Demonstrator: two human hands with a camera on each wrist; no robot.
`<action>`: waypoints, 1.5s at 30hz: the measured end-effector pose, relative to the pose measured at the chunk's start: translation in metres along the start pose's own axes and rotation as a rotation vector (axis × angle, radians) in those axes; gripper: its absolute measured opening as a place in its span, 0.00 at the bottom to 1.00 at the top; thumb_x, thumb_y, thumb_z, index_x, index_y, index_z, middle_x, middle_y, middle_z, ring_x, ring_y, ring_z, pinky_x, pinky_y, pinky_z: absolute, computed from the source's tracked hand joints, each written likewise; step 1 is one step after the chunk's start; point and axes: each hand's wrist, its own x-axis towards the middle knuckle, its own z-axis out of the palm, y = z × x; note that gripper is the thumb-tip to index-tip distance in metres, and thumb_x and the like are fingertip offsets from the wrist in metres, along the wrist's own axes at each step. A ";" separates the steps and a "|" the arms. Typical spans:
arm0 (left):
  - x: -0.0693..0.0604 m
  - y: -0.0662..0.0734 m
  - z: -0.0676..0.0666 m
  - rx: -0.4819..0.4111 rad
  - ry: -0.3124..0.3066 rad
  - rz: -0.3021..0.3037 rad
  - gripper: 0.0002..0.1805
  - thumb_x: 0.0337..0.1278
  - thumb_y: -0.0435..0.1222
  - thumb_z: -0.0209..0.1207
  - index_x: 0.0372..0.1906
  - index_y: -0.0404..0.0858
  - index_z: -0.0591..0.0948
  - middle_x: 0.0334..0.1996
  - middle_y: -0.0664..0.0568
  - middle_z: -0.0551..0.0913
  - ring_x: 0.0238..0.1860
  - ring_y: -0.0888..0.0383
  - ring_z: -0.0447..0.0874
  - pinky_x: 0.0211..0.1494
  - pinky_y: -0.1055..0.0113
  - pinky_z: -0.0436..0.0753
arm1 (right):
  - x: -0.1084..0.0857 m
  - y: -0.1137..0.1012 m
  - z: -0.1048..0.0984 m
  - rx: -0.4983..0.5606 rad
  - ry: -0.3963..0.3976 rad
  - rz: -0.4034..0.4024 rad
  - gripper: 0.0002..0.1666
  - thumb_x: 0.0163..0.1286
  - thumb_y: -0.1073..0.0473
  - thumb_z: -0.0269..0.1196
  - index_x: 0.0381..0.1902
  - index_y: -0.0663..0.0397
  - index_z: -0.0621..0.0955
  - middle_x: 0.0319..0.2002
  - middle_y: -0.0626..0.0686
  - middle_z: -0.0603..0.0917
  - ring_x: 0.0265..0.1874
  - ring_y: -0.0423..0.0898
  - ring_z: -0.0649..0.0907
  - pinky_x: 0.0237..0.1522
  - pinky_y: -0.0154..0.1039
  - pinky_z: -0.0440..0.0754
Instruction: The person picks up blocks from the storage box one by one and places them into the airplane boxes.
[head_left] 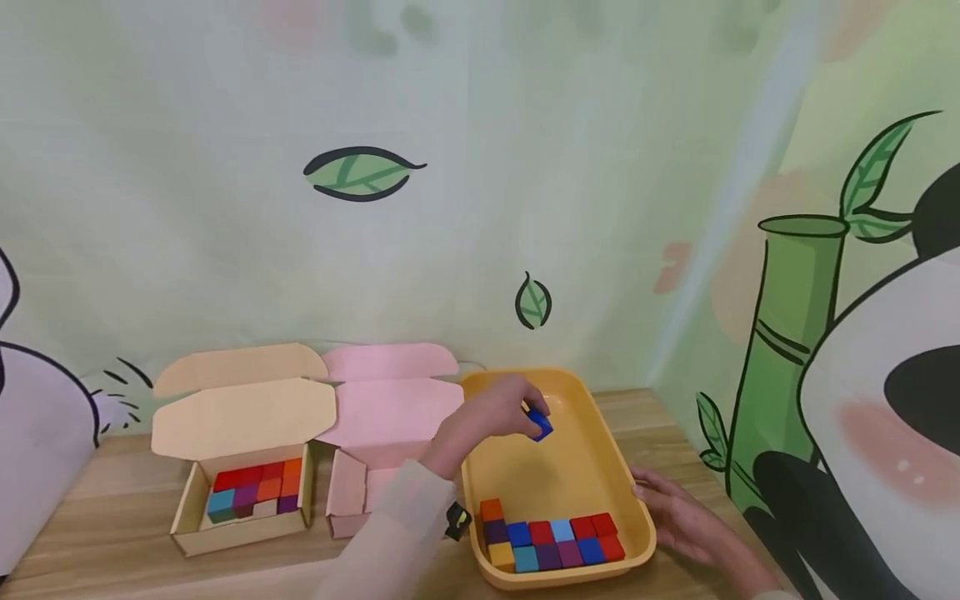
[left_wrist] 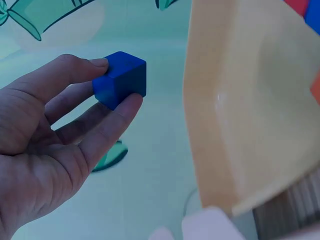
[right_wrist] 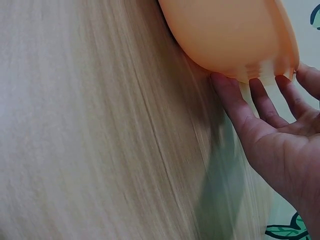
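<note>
Between thumb and fingertips, my left hand (head_left: pixel 491 412) pinches a blue cube (left_wrist: pixel 120 80). It holds the cube above the far part of a yellow tray (head_left: pixel 555 462), apart from the tray's floor. Along the near end of the tray lie two rows of colored cubes (head_left: pixel 547 554), among them red, blue, purple and teal ones, with an orange cube (head_left: pixel 491 509) at the left end. My right hand (head_left: pixel 678 517) touches the tray's right outer side; in the right wrist view its fingers (right_wrist: pixel 235 97) reach against the wall, fairly straight.
Left of the tray stands a pink box (head_left: pixel 348 492) with its lid raised, partly hidden by my left forearm. Farther left, an open tan box (head_left: pixel 247 546) holds several colored blocks (head_left: pixel 258 487). Behind the wooden table (head_left: pixel 90 517) hangs a printed cloth backdrop (head_left: pixel 225 208).
</note>
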 end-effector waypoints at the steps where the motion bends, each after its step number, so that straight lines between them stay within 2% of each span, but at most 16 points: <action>1: -0.004 -0.003 -0.002 -0.011 0.006 -0.003 0.10 0.56 0.33 0.72 0.44 0.40 0.89 0.38 0.54 0.85 0.36 0.57 0.81 0.42 0.68 0.83 | -0.001 0.001 0.001 -0.002 0.002 0.002 0.43 0.81 0.50 0.52 0.79 0.64 0.46 0.70 0.66 0.67 0.61 0.54 0.78 0.58 0.57 0.79; 7: -0.035 -0.027 -0.022 -0.013 0.054 -0.018 0.11 0.55 0.32 0.71 0.45 0.37 0.88 0.40 0.50 0.85 0.36 0.55 0.81 0.43 0.63 0.86 | -0.002 0.006 0.005 0.001 0.021 0.015 0.43 0.81 0.49 0.52 0.79 0.65 0.47 0.71 0.68 0.64 0.61 0.55 0.78 0.58 0.58 0.80; 11: -0.062 -0.044 -0.040 0.007 0.095 -0.042 0.12 0.54 0.29 0.71 0.44 0.35 0.88 0.40 0.48 0.85 0.36 0.55 0.80 0.41 0.63 0.86 | -0.001 0.009 0.006 0.013 0.008 0.016 0.43 0.81 0.50 0.52 0.78 0.65 0.47 0.72 0.69 0.63 0.62 0.56 0.77 0.58 0.59 0.79; 17: -0.103 -0.072 -0.075 0.102 0.127 -0.026 0.12 0.51 0.27 0.69 0.43 0.33 0.88 0.39 0.47 0.87 0.35 0.55 0.80 0.39 0.63 0.84 | -0.001 0.008 0.004 0.011 0.015 0.016 0.43 0.81 0.50 0.53 0.79 0.65 0.47 0.71 0.69 0.64 0.62 0.56 0.78 0.58 0.59 0.79; 21: -0.128 -0.084 -0.100 0.146 0.131 -0.077 0.12 0.52 0.27 0.70 0.44 0.33 0.88 0.40 0.45 0.86 0.36 0.53 0.81 0.39 0.62 0.85 | 0.000 0.003 0.003 0.012 0.022 0.006 0.42 0.81 0.50 0.53 0.78 0.64 0.49 0.70 0.66 0.67 0.61 0.54 0.78 0.58 0.58 0.79; 26: -0.159 -0.099 -0.120 0.192 0.123 -0.132 0.13 0.50 0.26 0.71 0.44 0.32 0.87 0.39 0.45 0.84 0.36 0.53 0.79 0.37 0.61 0.87 | 0.000 -0.001 0.002 0.010 0.010 0.001 0.42 0.81 0.50 0.52 0.79 0.64 0.48 0.69 0.63 0.70 0.61 0.53 0.79 0.58 0.57 0.79; 30: -0.177 -0.114 -0.130 0.238 0.117 -0.149 0.15 0.47 0.26 0.72 0.44 0.32 0.87 0.38 0.46 0.85 0.35 0.54 0.79 0.37 0.62 0.86 | -0.001 -0.001 0.000 0.004 0.006 -0.002 0.42 0.81 0.50 0.52 0.79 0.65 0.47 0.68 0.64 0.70 0.60 0.53 0.79 0.58 0.56 0.80; 37: -0.200 -0.140 -0.141 0.310 0.094 -0.173 0.15 0.44 0.25 0.73 0.41 0.33 0.87 0.36 0.48 0.84 0.35 0.54 0.79 0.37 0.60 0.86 | 0.000 0.000 -0.001 0.005 0.018 0.010 0.43 0.81 0.49 0.53 0.79 0.64 0.47 0.69 0.63 0.70 0.60 0.53 0.80 0.58 0.55 0.80; 41: -0.212 -0.157 -0.145 0.344 0.049 -0.192 0.13 0.42 0.25 0.73 0.37 0.36 0.87 0.33 0.52 0.83 0.33 0.56 0.76 0.35 0.64 0.84 | 0.001 0.000 -0.002 0.005 0.004 0.004 0.43 0.81 0.49 0.52 0.79 0.64 0.47 0.69 0.63 0.70 0.60 0.53 0.79 0.58 0.55 0.80; 45: -0.223 -0.177 -0.147 0.382 -0.033 -0.123 0.12 0.39 0.23 0.72 0.30 0.40 0.86 0.29 0.57 0.81 0.29 0.59 0.71 0.30 0.68 0.78 | 0.001 0.000 -0.002 0.012 -0.002 0.009 0.43 0.81 0.49 0.53 0.79 0.64 0.47 0.68 0.62 0.70 0.60 0.52 0.79 0.59 0.55 0.80</action>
